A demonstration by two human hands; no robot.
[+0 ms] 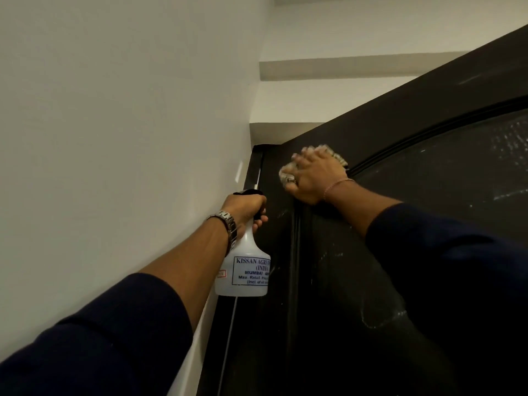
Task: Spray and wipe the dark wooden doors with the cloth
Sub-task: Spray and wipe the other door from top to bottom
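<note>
A dark wooden door (385, 252) fills the right half of the view, its surface streaked with wet spray marks. My right hand (314, 178) presses a pale cloth (287, 174) flat against the door near its top left corner; the cloth is blurred and mostly hidden under the hand. My left hand (247, 208) grips the neck of a white translucent spray bottle (245, 270) with a printed label, held upright beside the door's left edge. The bottle's black trigger head is mostly covered by my fingers.
A white wall (114, 138) runs along the left, right up to the dark door frame (254, 164). Above the door are white stepped ledges (343, 70) of the ceiling. A raised curved moulding (428, 135) crosses the door's upper panel.
</note>
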